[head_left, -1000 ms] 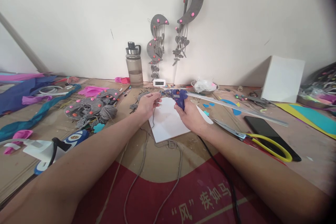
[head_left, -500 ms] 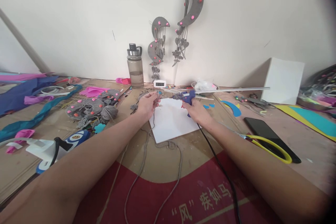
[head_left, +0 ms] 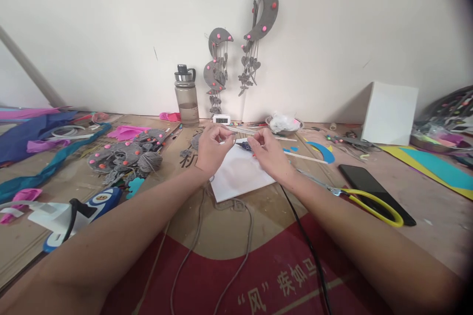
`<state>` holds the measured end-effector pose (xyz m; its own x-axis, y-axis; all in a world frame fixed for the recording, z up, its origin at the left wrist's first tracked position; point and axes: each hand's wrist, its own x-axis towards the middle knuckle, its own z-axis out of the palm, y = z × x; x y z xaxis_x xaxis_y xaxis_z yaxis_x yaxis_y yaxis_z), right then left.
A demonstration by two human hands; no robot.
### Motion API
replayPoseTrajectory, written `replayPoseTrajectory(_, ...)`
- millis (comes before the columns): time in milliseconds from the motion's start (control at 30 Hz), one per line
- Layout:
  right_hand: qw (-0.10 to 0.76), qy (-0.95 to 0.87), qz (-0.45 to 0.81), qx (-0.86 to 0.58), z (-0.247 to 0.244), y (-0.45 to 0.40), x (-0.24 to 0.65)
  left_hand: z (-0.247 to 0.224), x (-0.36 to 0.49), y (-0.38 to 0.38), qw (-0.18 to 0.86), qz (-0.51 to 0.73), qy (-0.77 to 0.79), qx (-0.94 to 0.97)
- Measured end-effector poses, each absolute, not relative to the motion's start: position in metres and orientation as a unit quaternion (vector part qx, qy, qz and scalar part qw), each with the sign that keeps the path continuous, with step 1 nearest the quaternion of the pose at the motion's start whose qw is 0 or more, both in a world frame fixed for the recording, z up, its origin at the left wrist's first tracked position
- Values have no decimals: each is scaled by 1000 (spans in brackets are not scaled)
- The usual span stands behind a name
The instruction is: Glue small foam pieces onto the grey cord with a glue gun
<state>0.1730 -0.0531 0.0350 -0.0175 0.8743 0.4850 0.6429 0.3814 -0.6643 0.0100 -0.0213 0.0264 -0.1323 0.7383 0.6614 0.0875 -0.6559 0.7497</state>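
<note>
My left hand (head_left: 214, 148) is closed, thumb and forefinger pinching grey yarn (head_left: 250, 229) over a white board (head_left: 240, 177). A small piece at its fingertips is too small to make out. Close by on the right, my right hand (head_left: 271, 155) is closed too, its thumb and forefinger together; what they pinch is hidden. Beneath these fingers the dark nozzle end of a glue gun (head_left: 244, 145) lies low over the board, the rest covered by the hand. Its black cord (head_left: 301, 226) runs toward me. Loose yarn trails over the cardboard and its red part.
Yellow-handled scissors (head_left: 369, 202) and a black phone (head_left: 364, 189) lie right. Left are grey yarn-covered crescents (head_left: 118, 155) and a blue-white power strip (head_left: 103, 204). A water bottle (head_left: 187, 103) and small clock (head_left: 221, 119) stand behind; grey moon mobiles (head_left: 271, 12) hang on the wall.
My right hand has shifted left and lower, and the glue gun has gone from upright in its grip to low over the board. My left hand has turned, its fingertips nearer the right hand.
</note>
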Motion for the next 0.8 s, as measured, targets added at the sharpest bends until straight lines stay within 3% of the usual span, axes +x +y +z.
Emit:
replayPoseTrajectory(133,552,-617,383,-410,33,-59,152,28,16,-32,268,647,320,638)
replayPoseTrajectory(267,576,-534,492,-375,33,-61,149,23,22,-33,321,619,348,626)
replayPoseTrajectory(533,584,-519,467,-415,27,-53,153,20,28,-32,446,598,329,579)
replayPoseTrajectory(800,557,-593,369,-450,23,-52,157,17,28,-31,489,580,316,570)
